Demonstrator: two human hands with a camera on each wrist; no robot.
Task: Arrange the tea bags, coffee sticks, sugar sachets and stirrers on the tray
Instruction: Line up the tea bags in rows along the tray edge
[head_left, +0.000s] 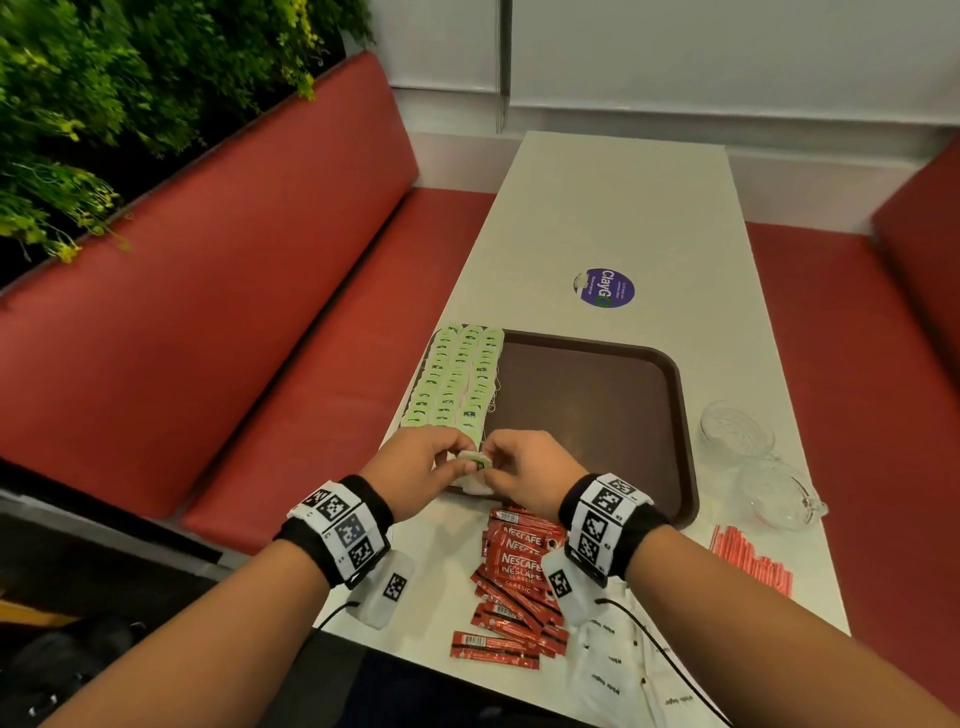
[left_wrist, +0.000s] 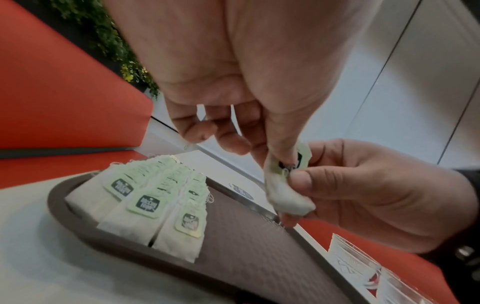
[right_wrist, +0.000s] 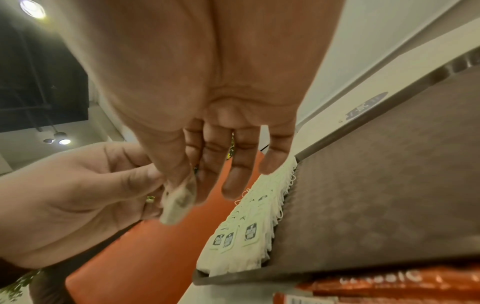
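A brown tray (head_left: 597, 415) lies on the white table. Three rows of tea bags with green tags (head_left: 457, 379) fill its left side. Just above the tray's near left corner, my left hand (head_left: 457, 460) and right hand (head_left: 493, 460) both pinch one tea bag (head_left: 475, 461) between thumb and fingers. In the left wrist view the bag (left_wrist: 285, 191) hangs crumpled between the two thumbs, above the rows (left_wrist: 145, 205). The right wrist view shows the same bag (right_wrist: 179, 203) beside the rows (right_wrist: 249, 232). Red coffee sticks (head_left: 519, 571), white sugar sachets (head_left: 618, 670) and red stirrers (head_left: 753, 558) lie on the table near me.
Two clear glass cups (head_left: 735, 428) (head_left: 779, 493) stand right of the tray. A purple round sticker (head_left: 604, 287) is on the table beyond it. Red bench seats (head_left: 208, 312) run along both sides. The tray's middle and right are bare.
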